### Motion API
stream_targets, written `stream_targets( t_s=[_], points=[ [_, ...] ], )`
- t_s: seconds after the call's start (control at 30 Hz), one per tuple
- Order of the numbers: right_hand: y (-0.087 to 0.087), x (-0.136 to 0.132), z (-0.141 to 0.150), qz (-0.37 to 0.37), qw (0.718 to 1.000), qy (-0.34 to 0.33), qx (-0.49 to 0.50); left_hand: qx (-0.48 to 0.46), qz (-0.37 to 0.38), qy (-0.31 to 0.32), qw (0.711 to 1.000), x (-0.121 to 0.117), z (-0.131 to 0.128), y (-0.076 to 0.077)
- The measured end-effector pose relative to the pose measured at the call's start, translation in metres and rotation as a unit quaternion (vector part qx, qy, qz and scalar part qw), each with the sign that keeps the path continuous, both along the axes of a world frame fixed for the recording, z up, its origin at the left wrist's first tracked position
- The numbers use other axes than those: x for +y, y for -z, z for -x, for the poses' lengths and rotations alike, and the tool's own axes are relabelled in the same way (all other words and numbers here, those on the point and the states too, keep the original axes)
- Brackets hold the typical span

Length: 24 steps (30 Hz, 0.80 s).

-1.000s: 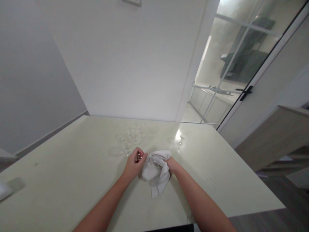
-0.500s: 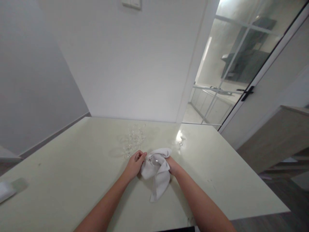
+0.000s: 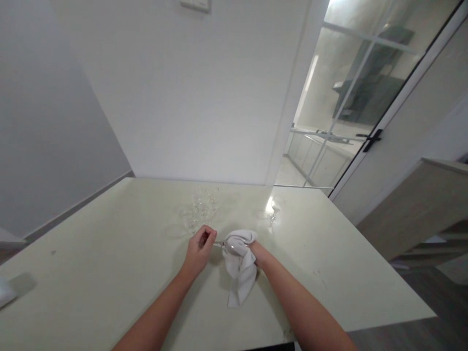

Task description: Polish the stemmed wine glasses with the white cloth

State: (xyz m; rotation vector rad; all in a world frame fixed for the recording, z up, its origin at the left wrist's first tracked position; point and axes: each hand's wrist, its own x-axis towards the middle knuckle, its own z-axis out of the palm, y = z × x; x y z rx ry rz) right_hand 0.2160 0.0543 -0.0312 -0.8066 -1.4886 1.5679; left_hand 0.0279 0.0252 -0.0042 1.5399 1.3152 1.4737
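Head view: pale wall (image 3: pixel 204 107) behind, with a switch plate (image 3: pixel 195 4) at the upper edge, any marking on it too small to read; glazed door (image 3: pixel 329 97) to the right; glossy pale table (image 3: pixel 109 273) below, a bright reflection near its far edge.

Both forearms reach in from the lower edge and converge over the table; the left hand (image 3: pixel 199 247) has its fingers curled closed on the stem end of a clear stemmed glass (image 3: pixel 232 249); the right hand (image 3: pixel 259 252) enters the white cloth (image 3: pixel 241 282) from the right, its fingers hidden, so its closure cannot be told.

The glass lies sideways between the hands, stem toward the left; its bowl is shiny, transparent and partly wrapped by the cloth, one end of which hangs toward the wearer; a cluster of clear glasses (image 3: pixel 203 207) stands beyond the left hand; another clear glass (image 3: pixel 273 214) stands apart, farther right.
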Motion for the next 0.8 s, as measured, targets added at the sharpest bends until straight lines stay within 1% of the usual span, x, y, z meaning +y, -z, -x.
stream_targets(
  t_s=[0.07, 0.1, 0.2, 0.3, 0.37, 0.47, 0.6, 0.7, 0.8],
  points=[
    [-0.005, 0.000, -0.001, -0.034, 0.999, 0.021, -0.015, -0.002, -0.002, -0.007, 1.000, 0.002, 0.000, 0.000],
    [-0.007, 0.000, -0.002, -0.046, 0.998, 0.020, -0.024, -0.007, 0.000, -0.009, 1.000, 0.002, 0.000, 0.000],
    [-0.009, 0.001, -0.005, -0.066, 0.997, -0.018, -0.045, -0.019, 0.009, -0.005, 1.000, 0.003, 0.001, -0.001],
    [-0.004, 0.004, -0.006, -0.042, 0.997, -0.056, -0.032, -0.009, 0.012, 0.002, 1.000, 0.001, 0.001, -0.003],
    [-0.002, 0.005, -0.005, -0.021, 0.997, -0.064, -0.024, -0.001, 0.009, 0.006, 1.000, 0.001, 0.001, -0.004],
    [-0.004, 0.005, -0.004, -0.030, 0.997, -0.064, -0.041, 0.003, 0.008, 0.009, 1.000, 0.000, 0.000, -0.004],
    [-0.009, 0.006, -0.002, -0.062, 0.997, -0.033, -0.037, -0.006, 0.015, 0.016, 1.000, 0.000, -0.002, -0.003],
    [-0.003, 0.009, -0.003, -0.075, 0.996, -0.014, -0.041, -0.007, 0.007, 0.018, 1.000, 0.000, -0.004, -0.001],
    [0.011, 0.015, -0.006, -0.064, 0.997, -0.008, -0.049, 0.006, -0.002, 0.023, 1.000, -0.001, -0.004, 0.000]
  ],
)
